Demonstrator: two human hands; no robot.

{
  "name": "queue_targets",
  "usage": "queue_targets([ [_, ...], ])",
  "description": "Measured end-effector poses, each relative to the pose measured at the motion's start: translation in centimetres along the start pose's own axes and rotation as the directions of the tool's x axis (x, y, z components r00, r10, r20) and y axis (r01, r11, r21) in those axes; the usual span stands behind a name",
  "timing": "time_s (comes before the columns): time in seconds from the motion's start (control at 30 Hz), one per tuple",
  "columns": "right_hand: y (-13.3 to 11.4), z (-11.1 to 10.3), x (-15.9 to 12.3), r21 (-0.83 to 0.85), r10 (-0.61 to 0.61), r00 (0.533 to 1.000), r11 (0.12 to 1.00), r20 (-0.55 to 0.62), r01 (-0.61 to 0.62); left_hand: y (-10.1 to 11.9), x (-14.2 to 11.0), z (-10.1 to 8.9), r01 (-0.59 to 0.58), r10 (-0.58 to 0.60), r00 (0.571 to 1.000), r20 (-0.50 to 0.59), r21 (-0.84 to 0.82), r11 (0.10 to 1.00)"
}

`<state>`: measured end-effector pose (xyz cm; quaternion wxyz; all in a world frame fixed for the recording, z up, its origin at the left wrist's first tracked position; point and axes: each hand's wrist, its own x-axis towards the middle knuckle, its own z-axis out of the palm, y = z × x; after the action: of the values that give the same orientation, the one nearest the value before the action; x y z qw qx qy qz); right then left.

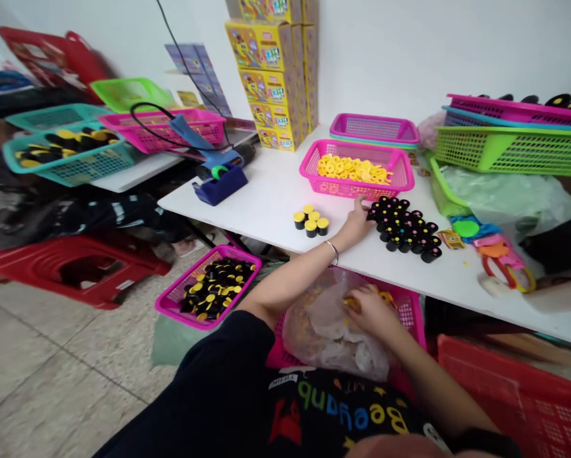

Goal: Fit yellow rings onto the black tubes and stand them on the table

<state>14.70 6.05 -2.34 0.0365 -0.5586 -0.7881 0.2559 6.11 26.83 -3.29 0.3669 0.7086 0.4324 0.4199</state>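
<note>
My left hand (355,224) reaches over the white table, thumb and a finger apart, at the left edge of a cluster of small black cups (404,222) with pink and yellow dots on top. It seems to touch the nearest cup. A small group of black cups with yellow lids (311,221) stands to its left. Below the table edge, my right hand (374,310) is at a clear plastic bag (318,318) in a pink basket (412,312) by my lap. Its curled fingers close on a yellow plastic piece (351,303), partly hidden.
A pink basket of yellow rings (355,170) stands behind the cups. A blue tape dispenser (221,184) sits at the left table corner, near stacked yellow boxes (269,83). A floor-side pink basket (213,286) holds yellow-lidded cups. Scissors (505,273) and green baskets (509,149) lie right.
</note>
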Motion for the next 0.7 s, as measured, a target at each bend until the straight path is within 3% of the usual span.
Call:
queue_targets([
  [0.1,-0.3,-0.2,-0.5,0.096,-0.065,0.997,0.993,-0.039,0.069,0.6,0.5,-0.3,0.038,-0.038,0.999,0.02,0.003,0.999],
  [0.17,-0.2,-0.1,-0.8,0.191,-0.166,0.98,0.964,-0.109,0.185,1.1,0.1,-0.7,0.047,-0.048,0.998,0.03,0.023,0.999],
  [0.27,0.3,-0.2,-1.3,0.294,-0.303,0.899,0.87,-0.315,0.397,1.8,-1.4,-1.7,0.036,-0.04,0.997,0.059,0.068,0.997],
  [0.33,0.7,-0.4,-1.7,0.294,-0.332,0.828,0.821,-0.452,0.49,2.5,-3.1,-2.7,0.017,-0.027,0.994,0.105,0.089,0.996],
  [0.43,1.1,-0.6,-2.3,0.256,-0.282,0.728,0.806,-0.625,0.533,3.7,-6.7,-4.7,-0.011,-0.005,0.985,0.173,0.091,0.996],
  [0.5,1.3,-0.4,-2.6,0.283,-0.178,0.661,0.801,-0.729,0.528,4.7,-9.6,-6.0,-0.024,0.012,0.981,0.192,0.06,0.998],
  [0.6,2.7,0.2,-3.0,0.41,0.016,0.567,0.708,-0.824,0.575,6.1,-13.6,-7.2,-0.034,0.063,0.959,0.275,-0.106,0.994],
  [0.7,6.1,0.6,-2.7,0.439,0.018,0.61,0.71,-0.792,0.55,6.6,-15.9,-7.0,0.04,0.085,0.862,0.5,-0.235,0.971],
])
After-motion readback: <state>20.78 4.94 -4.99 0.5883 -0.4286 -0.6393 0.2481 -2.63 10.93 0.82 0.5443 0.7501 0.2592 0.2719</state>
